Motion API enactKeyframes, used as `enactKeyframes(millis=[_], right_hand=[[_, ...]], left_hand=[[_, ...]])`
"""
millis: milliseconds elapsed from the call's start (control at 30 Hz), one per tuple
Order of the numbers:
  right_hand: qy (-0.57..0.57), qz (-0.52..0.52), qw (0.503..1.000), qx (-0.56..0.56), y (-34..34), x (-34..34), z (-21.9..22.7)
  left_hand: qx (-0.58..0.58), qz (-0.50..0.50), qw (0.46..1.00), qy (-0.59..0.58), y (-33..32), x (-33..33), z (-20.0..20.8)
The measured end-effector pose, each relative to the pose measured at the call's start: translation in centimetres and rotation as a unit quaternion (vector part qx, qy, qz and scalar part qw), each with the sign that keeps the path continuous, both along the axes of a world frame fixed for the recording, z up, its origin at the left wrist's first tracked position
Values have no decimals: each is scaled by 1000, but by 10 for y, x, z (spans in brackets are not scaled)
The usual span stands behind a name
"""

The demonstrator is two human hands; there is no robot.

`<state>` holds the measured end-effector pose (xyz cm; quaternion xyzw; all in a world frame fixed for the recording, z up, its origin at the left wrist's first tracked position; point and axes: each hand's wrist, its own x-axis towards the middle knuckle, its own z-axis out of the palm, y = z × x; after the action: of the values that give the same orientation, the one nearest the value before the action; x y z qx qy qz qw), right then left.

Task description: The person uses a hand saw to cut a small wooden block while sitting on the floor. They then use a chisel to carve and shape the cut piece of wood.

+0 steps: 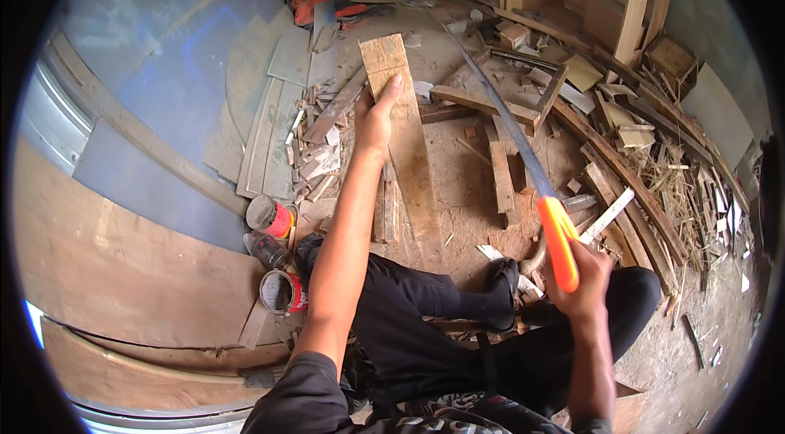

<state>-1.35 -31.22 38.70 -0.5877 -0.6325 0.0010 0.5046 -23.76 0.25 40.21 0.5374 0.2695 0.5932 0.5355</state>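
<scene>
My left hand (377, 125) grips a flat wooden board (406, 140) near its far end, thumb laid on the upper face. A dark line runs across the board just beyond my thumb. The board slopes down toward my legs, and its near end is blurred. On the right, my right hand (582, 279) is wrapped round the orange and yellow handle of a hand saw (523, 148). Its long narrow blade points away and to the left, apart from the board. Which way the teeth face I cannot make out.
Wood offcuts (499, 164) and long planks (621, 181) litter the floor ahead and right. Several open tins (282, 291) stand by my left leg. Plywood sheets (139, 262) lean at the left. A wooden frame (630, 9) stands at the back right, near straw (679, 205).
</scene>
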Motion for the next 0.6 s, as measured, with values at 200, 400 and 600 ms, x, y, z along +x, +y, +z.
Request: enactKeyframes(millis=[200,400,600], right_hand=[[-152,88,984,16,-52,30,29],[-145,94,985,8,-65,32,8],[-139,115,984,4,-69,32,3]], left_hand=[[25,82,988,131,3,-9,28],[128,217,945,210,-8,-4,24],[171,265,905,287,-24,-4,24]])
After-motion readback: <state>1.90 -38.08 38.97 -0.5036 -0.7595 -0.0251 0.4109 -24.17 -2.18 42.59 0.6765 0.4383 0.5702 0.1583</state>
